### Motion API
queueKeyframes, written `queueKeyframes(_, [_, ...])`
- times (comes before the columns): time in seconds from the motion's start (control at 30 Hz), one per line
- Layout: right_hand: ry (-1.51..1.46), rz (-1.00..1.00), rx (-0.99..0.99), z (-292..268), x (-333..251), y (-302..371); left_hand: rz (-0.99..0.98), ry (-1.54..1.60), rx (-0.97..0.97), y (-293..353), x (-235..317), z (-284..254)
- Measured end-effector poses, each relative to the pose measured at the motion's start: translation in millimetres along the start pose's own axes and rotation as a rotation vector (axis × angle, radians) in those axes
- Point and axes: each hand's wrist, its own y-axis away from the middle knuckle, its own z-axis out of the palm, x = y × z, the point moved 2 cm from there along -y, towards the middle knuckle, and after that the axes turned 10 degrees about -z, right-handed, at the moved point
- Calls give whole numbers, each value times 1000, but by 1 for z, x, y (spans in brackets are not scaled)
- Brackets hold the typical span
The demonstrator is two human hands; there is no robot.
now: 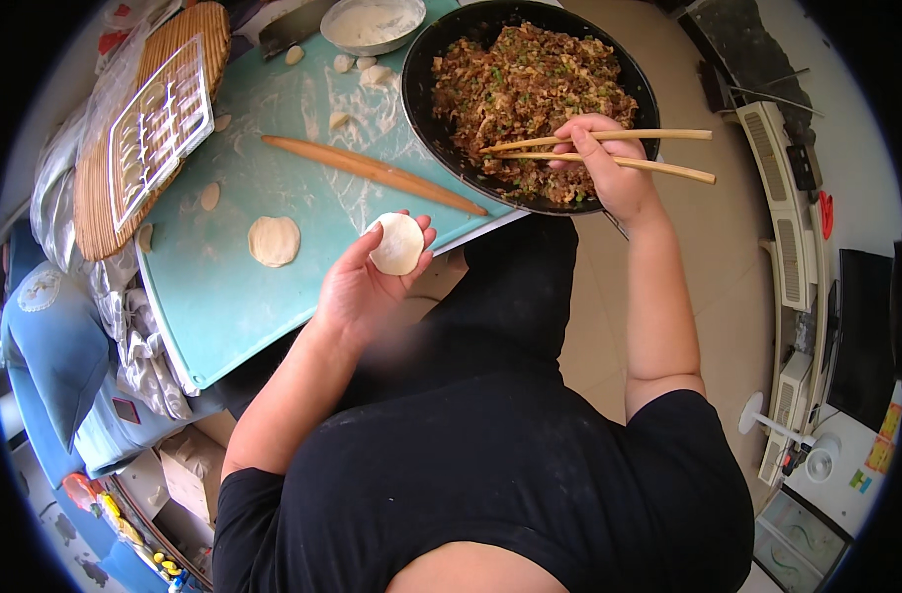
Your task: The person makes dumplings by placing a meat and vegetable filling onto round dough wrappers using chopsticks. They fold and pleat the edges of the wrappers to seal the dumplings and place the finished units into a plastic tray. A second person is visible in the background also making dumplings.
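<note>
Thin dough round in the left hand, chopsticks in the filling

Seen from above, a person in a black top sat at a floured green mat [209, 326]. The left hand [354, 282], just off the mat's near edge, held a pale dough round [397, 245], its thumb at the left rim and its fingers slightly apart behind the right side.

To the right and farther away, the right hand [609, 168] had its fingers closed on a pair of wooden chopsticks [668, 134]. Their tips stood close together in the brown, green-flecked filling [530, 84] heaped in a wide black pan [420, 104]. Whether they had pinched any of it could not be told.

A second round [274, 242] lay flat on the mat, left of the left hand. Beyond both rounds, a tapered rolling pin [372, 176] lay slantwise, its right end near the pan. At the far left, a clear tray [209, 91] of pale pieces in rows rested on a woven mat [97, 188].

To do this well, the palm would best stay level and cupped, close to the pan so that little dropped on the way. A modest, firmly gripped lump, set mid-round, should leave the rim clean and dry.
</note>
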Motion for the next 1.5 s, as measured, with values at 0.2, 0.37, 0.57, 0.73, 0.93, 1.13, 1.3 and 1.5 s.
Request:
queueKeyframes(0.2, [2, 94, 105, -12, -15, 16, -15, -19, 0, 0, 0, 4])
queueKeyframes(0.37, [-59, 150, 224, -20, -27, 29, -21, -36, -9, -4, -1, 7])
queueKeyframes(0.57, [-222, 289, 360, -38, -23, 33, -39, -63, -44, -7, -2, 20])
queueKeyframes(0.73, [-471, 324, 463, -56, 1, 39, -23, -72, -82, -11, 5, 30])
queueKeyframes(0.93, [-623, 306, 540, -63, 12, 39, -11, -96, -72, -17, 6, 44])
queueKeyframes(1.13, [-409, 197, 494, -52, -4, 43, -8, -124, -75, -22, 3, 48])
queueKeyframes(1.3, [-102, 117, 369, -19, -10, 38, -55, -103, -50, -20, -7, 33])
queueKeyframes(1.5, [5, 46, 244, 20, -8, 31, -32, -110, -22, -20, -8, 27])
